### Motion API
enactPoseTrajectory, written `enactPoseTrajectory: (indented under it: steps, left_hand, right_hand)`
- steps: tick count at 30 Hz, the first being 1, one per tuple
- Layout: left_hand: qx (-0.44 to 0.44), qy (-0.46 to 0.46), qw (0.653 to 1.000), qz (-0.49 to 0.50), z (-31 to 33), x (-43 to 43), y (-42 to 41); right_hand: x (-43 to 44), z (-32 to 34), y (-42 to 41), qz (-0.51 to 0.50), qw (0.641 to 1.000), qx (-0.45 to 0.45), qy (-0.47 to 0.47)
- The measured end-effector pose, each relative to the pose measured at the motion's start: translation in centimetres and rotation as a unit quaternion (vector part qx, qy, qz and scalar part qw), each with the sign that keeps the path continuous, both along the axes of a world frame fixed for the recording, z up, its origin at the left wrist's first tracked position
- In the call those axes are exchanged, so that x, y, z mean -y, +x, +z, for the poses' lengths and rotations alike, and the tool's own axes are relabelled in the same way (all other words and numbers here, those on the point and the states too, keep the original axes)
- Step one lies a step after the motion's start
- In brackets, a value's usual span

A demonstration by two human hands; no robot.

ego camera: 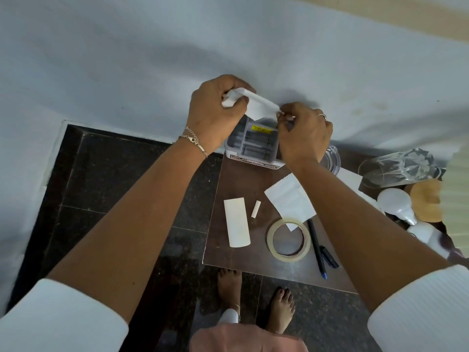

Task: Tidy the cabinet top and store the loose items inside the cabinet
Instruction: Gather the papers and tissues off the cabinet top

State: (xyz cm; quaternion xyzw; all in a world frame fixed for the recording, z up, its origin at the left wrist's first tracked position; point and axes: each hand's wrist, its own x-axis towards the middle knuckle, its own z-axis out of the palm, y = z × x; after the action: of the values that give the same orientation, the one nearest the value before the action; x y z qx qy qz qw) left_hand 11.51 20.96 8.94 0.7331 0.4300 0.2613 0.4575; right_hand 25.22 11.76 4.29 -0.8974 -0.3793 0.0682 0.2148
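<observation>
Stretching a white paper strip [256,105] above the grey box [253,146] at twelve o'clock, left hand [215,113] and right hand [304,133] grip closed on its ends; overpulling could tear it.

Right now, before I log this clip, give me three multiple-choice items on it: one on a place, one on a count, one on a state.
1. The beige ring-shaped tape roll lies:
A. on the brown cabinet top
B. on the floor
C. inside the grey plastic organiser box

2. Loose white paper pieces lying flat on the cabinet top, left of the tape roll:
A. none
B. two
C. five

3. The white paper strip is:
A. lying flat
B. held up between the left hand and right hand
C. under the blue pen

Answers: 1 A, it rests on the brown surface. 2 B, one wide and one small piece. 3 B, both hands pinch its ends.
</observation>
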Motion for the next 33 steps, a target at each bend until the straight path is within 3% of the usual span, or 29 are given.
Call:
enactPoseTrajectory:
  steps: [8,25,33]
  left_hand:
    - [-0.072,0.088,0.990,-0.078,-0.6,-0.9,1.7]
    - [-0.124,0.138,0.977,-0.108,-1.5,0.1,0.7]
    - [-0.173,0.205,0.954,-0.135,-0.6,-0.4,3.1]
  right_hand:
    - [0.0,-0.2,0.6,-0.022,1.000,-0.011,-0.001]
    - [0.4,-1.2,0.2,-0.047,0.997,-0.015,0.055]
    - [0.7,-1.4,0.2,-0.046,0.996,-0.030,0.076]
